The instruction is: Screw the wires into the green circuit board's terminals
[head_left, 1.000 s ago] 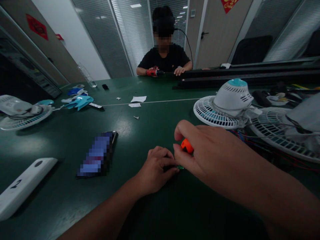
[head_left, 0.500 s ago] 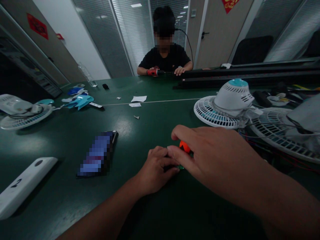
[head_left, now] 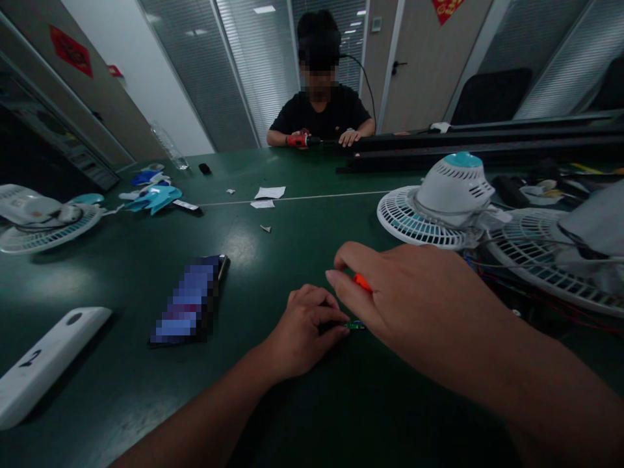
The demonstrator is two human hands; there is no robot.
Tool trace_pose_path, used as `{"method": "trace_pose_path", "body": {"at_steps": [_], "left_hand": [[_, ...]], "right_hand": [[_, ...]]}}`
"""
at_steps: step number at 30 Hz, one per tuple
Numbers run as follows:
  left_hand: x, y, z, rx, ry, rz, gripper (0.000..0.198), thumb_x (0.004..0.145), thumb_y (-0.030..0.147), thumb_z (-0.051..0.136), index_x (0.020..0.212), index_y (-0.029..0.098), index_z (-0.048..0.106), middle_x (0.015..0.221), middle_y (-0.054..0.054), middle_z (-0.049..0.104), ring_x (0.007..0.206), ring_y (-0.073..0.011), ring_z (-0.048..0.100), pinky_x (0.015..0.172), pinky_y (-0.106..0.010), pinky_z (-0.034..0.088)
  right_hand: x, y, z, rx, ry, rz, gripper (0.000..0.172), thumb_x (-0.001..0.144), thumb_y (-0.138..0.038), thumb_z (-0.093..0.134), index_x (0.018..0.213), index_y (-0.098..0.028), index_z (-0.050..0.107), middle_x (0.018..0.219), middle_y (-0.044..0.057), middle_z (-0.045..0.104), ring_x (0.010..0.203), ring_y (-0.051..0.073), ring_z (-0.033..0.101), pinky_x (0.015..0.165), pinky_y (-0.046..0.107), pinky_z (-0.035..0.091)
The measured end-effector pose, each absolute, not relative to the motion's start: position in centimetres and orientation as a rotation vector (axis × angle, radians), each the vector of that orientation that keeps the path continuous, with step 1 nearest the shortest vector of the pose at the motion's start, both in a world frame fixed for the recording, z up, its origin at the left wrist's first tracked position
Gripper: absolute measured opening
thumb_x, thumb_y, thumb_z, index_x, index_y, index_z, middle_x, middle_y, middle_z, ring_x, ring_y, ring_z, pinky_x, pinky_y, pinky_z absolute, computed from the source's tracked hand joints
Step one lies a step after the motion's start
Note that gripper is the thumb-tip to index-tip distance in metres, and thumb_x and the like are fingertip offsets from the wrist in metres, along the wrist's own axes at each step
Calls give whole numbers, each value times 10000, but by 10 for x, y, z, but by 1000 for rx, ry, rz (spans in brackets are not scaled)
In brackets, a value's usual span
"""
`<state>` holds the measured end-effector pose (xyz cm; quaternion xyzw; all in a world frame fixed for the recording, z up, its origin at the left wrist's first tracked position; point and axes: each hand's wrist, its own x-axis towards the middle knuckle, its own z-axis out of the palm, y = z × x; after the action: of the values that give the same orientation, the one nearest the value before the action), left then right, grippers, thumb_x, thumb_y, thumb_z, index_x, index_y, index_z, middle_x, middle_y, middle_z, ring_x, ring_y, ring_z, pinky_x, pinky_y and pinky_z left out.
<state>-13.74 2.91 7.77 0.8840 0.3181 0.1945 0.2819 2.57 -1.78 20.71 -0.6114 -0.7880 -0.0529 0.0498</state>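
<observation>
Left hand (head_left: pixel 308 328) pinches green circuit board (head_left: pixel 355 324). Right hand (head_left: pixel 409 296) grips orange tool (head_left: pixel 362 281). White fan (head_left: pixel 451 195) lies right.

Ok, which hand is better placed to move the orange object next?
Probably the right hand: it has the orange object in its grip, close to the small green piece. The left hand seems occupied, its grip on one end of that piece.

The dark green flat tabletop (head_left: pixel 287 257) looks smooth and glossy; the white domed fan housing (head_left: pixel 451 195), right of frame, and small orange rounded piece (head_left: pixel 361 281), centre, seem plastic.
</observation>
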Motion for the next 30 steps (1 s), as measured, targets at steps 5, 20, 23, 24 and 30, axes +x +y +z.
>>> {"method": "trace_pose_path", "body": {"at_steps": [5, 20, 23, 24, 30], "left_hand": [[-136, 29, 80, 2372, 850, 522, 126, 870, 274, 631, 912, 252, 748, 982, -48, 682, 992, -262, 590, 894, -470, 471], [-138, 30, 74, 2403, 807, 556, 160, 866, 256, 647, 1002, 261, 732, 1024, -41, 672, 1029, -261, 579, 905, -456, 463], [-138, 30, 75, 2412, 806, 564, 153, 862, 242, 656, 993, 264, 730, 1018, -33, 665, 1017, -250, 583, 905, -450, 463], [-138, 30, 75, 2412, 808, 564, 150, 858, 240, 661, 991, 263, 729, 1019, -33, 664, 1019, -251, 582, 907, -451, 462], [-137, 30, 75, 2402, 807, 564, 156, 848, 229, 673, 989, 265, 730, 1024, -36, 666, 1030, -264, 575, 898, -454, 465]], "right_hand": [[26, -16, 206, -1860, -2392, -144, 207, 924, -346, 374, 892, -256, 558, 593, 0, 578, 513, 207, 551, 473, 291, 180], [26, -17, 208, -1827, -2403, -16, 186, 900, -331, 427, 986, -252, 572, 721, 19, 650, 619, 228, 608, 503, 301, 257], [27, -17, 206, -1791, -2396, -32, 182, 896, -317, 432, 991, -243, 569, 740, 22, 655, 638, 231, 615, 512, 305, 268], [27, -17, 205, -1789, -2389, -32, 180, 894, -315, 436, 992, -242, 568, 734, 20, 653, 635, 230, 613, 514, 306, 270], [27, -19, 205, -1757, -2380, -13, 137, 888, -311, 454, 945, -255, 564, 701, -3, 634, 619, 201, 584, 512, 294, 247]]}}
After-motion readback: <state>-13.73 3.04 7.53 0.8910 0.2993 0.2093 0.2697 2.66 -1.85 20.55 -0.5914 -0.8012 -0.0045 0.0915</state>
